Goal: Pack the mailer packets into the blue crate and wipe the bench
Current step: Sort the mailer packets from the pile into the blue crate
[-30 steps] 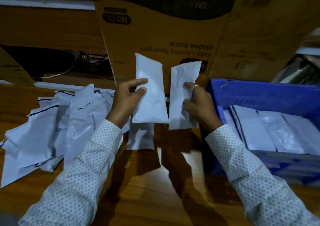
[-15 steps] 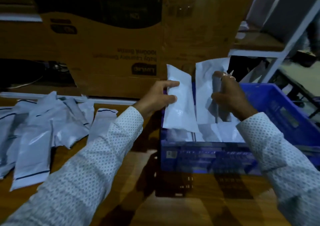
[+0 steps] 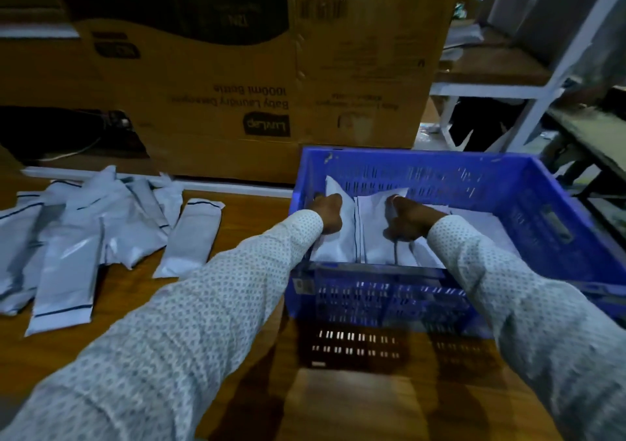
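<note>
Both hands have dropped from chest height down into the blue crate [image 3: 559, 224] since a moment back, and the two packets that were held up in the air are now lying in it.

Nearest to me, just this side of the grips, is the crate's front wall, and both sleeves cross over it. The left hand [image 3: 328, 213] is pressed down on the left packet [image 3: 338, 237], fingers curled under out of sight, so I can't tell if it's pinching or just pushing flat. The right hand [image 3: 408, 218] sits on the right packet [image 3: 374, 234], touching its neighbour edge to edge; its fingers are hidden too, so same deal, can't call that grip. More packets already lie off to the right of the right hand inside the crate.

To do this bit well, I'd say slide each packet flush against the ones already in there, flatten it with the palm, and let go only once it lies level, so the rows stay neat and leave room.

Well off to the left of the left hand, a loose pile of mailer packets [image 3: 84, 237] waits on the table [image 3: 244, 203], so packing is maybe half done by my guess, and wiping hasn't started.

Beyond the grips stands the big cardboard box [image 3: 237, 102] behind the crate. Compared with before, the view has also swung right, so the crate sits square in front now.
</note>
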A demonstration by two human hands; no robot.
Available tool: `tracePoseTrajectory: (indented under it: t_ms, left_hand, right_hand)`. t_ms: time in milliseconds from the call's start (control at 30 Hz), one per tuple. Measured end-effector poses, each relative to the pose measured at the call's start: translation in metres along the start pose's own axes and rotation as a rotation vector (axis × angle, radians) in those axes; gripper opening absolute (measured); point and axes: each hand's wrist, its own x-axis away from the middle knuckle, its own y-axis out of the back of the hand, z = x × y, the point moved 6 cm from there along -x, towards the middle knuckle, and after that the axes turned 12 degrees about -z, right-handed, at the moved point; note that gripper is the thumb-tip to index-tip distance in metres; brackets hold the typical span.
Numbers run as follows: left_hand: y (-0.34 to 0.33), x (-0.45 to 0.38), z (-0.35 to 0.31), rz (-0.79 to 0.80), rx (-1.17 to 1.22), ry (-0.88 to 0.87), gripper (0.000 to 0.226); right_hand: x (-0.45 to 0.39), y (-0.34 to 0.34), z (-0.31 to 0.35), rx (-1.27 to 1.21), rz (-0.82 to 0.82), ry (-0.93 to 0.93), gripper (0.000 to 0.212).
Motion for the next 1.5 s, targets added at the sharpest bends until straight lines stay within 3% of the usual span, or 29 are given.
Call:
tracePoseTrajectory:
  t_ms: [167,300,433,500,833,967,1100,1200,1267,1333,1500]
  left_hand:
    - [-0.009,0.005,-0.003,-0.052,-0.354,-0.023,0.043]
    - [0.001,0.004,-0.018,-0.112,-0.468,-0.073,0.046]
    - [-0.014,0.002,-0.028,0.167,-0.456,-0.168,0.081]
    - [-0.021,0.001,-0.025,0.253,-0.44,-0.161,0.085]
    - [-0.026,-0.002,-0.015,0.251,-0.374,-0.153,0.073]
    - [-0.002,0.005,-0.017,0.028,-0.323,-0.177,0.047]
    - [0.053,0.025,-0.013,-0.307,-0.225,-0.211,0.024]
    - [0.099,0.052,0.007,-0.557,-0.13,-0.241,0.037]
    - [0.125,0.073,0.034,-0.731,-0.138,-0.266,0.04]
    - [0.137,0.085,0.074,-0.817,-0.145,-0.231,0.035]
    - [0.133,0.105,0.196,-0.85,-0.102,-0.048,0.033]
  right_hand:
    - [-0.009,-0.017,-0.004,0.269,0.067,0.077,0.084]
    - [-0.018,-0.021,-0.009,0.417,0.063,0.103,0.104]
    - [-0.02,-0.031,0.005,0.482,0.178,0.292,0.123]
    - [-0.021,-0.039,0.007,0.487,0.228,0.31,0.123]
    - [-0.035,-0.045,0.004,0.468,0.221,0.254,0.132]
    - [-0.038,-0.028,0.011,0.357,0.138,0.207,0.12]
    - [-0.02,0.018,0.025,0.182,-0.207,0.248,0.075]
    - [0.01,0.051,0.045,-0.043,-0.472,0.29,0.052]
    - [0.034,0.06,0.068,-0.255,-0.536,0.331,0.042]
    - [0.056,0.059,0.093,-0.425,-0.566,0.361,0.035]
    - [0.09,0.03,0.164,-0.615,-0.588,0.421,0.017]
